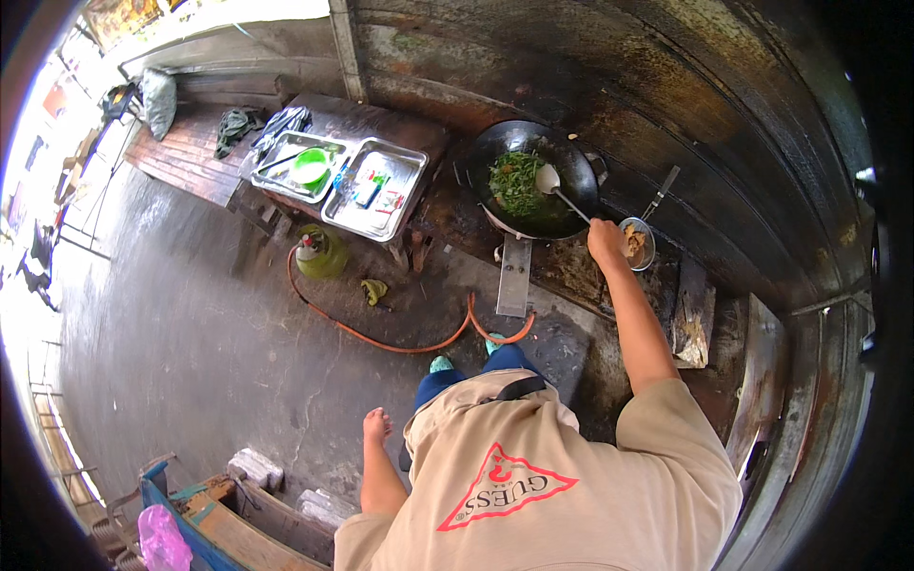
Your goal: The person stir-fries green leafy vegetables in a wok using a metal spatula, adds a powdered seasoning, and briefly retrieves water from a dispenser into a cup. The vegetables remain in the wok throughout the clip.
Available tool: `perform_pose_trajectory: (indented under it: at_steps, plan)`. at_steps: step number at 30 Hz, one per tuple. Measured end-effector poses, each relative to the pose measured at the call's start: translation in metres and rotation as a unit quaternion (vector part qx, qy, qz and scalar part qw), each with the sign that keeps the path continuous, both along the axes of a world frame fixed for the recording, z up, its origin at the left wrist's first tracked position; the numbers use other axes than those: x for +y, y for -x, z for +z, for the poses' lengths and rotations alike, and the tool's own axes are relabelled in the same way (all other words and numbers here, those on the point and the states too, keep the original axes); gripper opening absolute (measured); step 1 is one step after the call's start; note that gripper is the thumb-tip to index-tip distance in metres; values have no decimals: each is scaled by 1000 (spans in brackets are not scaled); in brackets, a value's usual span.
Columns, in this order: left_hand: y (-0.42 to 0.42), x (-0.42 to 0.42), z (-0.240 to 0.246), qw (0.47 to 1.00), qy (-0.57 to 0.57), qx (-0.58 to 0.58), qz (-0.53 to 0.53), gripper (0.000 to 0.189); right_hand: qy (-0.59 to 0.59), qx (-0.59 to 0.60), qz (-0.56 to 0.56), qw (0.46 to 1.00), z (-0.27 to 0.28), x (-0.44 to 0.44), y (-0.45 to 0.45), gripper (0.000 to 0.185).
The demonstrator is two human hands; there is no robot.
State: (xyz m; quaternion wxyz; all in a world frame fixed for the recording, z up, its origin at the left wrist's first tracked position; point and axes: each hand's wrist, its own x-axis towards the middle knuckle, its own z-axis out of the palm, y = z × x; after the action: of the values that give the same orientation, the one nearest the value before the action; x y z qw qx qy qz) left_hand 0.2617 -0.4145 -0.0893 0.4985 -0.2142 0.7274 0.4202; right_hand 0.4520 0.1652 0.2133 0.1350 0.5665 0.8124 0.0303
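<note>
My right hand [607, 241] grips the handle of a metal wok spatula [548, 180], whose blade rests at the right side of some chopped green vegetables [515, 183]. They lie in a large dark wok [571, 151] on a burner. Just right of that hand is a small wire strainer [648, 246] with brown fried pieces in it. Down by my left side, my left hand [378, 426] hangs with its fingers curled; no object shows in it. A flat metal plate [514, 277] juts out from under the wok toward me.
Left of the wok, a wooden table bears two metal trays [421, 170] with a green bowl [310, 165] and packets. A green gas cylinder [321, 253] stands on the floor, its orange hose [400, 350] looping before my feet. A sooty wall [643, 107] rises behind the wok.
</note>
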Motion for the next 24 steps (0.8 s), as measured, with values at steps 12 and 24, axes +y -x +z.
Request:
perform_pose_trajectory:
  at_steps: [12, 24]
  plan:
    - [-37, -30, -3, 997, 36, -66, -17, 32, 10, 52, 29, 998, 8, -21, -7, 18]
    - [-28, -20, -1, 997, 31, -61, -38, 36, -4, 79, 23, 997, 5, -34, -15, 23]
